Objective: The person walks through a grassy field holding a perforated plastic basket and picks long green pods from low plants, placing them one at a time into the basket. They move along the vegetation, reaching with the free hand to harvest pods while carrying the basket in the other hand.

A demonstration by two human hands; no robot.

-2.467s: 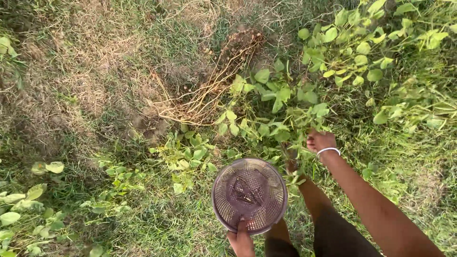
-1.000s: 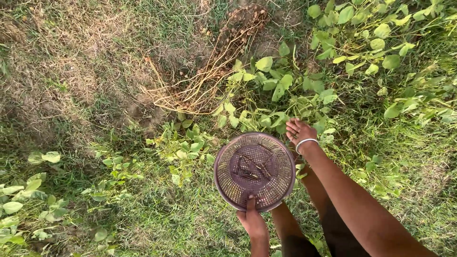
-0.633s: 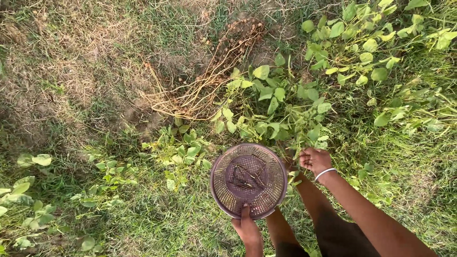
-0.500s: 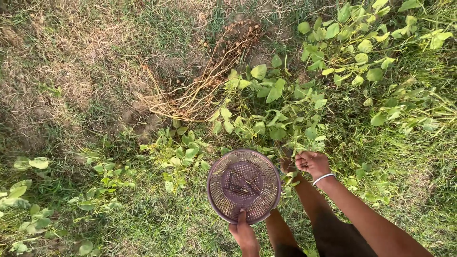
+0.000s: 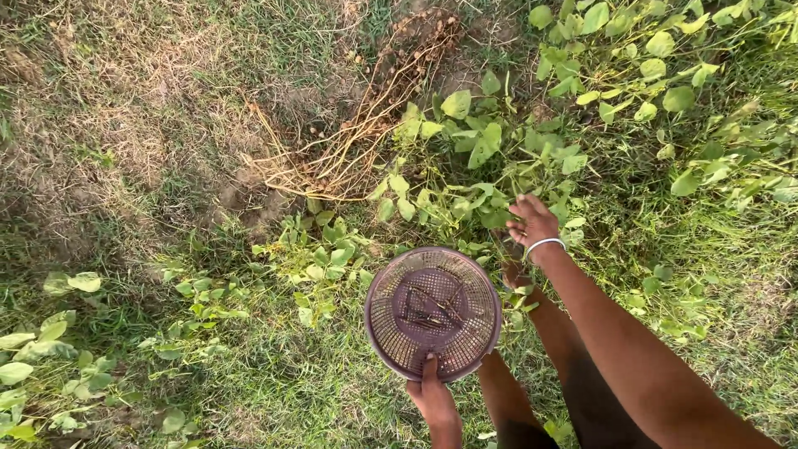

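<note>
Both hands are at work over a leafy patch: the left hand (image 5: 434, 397) grips the near rim of a round purple plastic basket (image 5: 433, 312) with the thumb hooked over the edge, holding it level above the grass (image 5: 249, 391). Its walls and floor are a fine lattice of small holes, and a few thin dark pods (image 5: 428, 309) lie on the floor near the middle. Just beyond the basket, the right hand (image 5: 532, 222), a thin white bangle (image 5: 543, 245) round its wrist, reaches with loosely spread fingers into the broad, smooth green leaves of a low vine (image 5: 474, 158), holding nothing that can be made out. Farther off, a bundle of dry, straw-coloured uprooted stalks (image 5: 349, 141) lies on bare, parched ground
</note>
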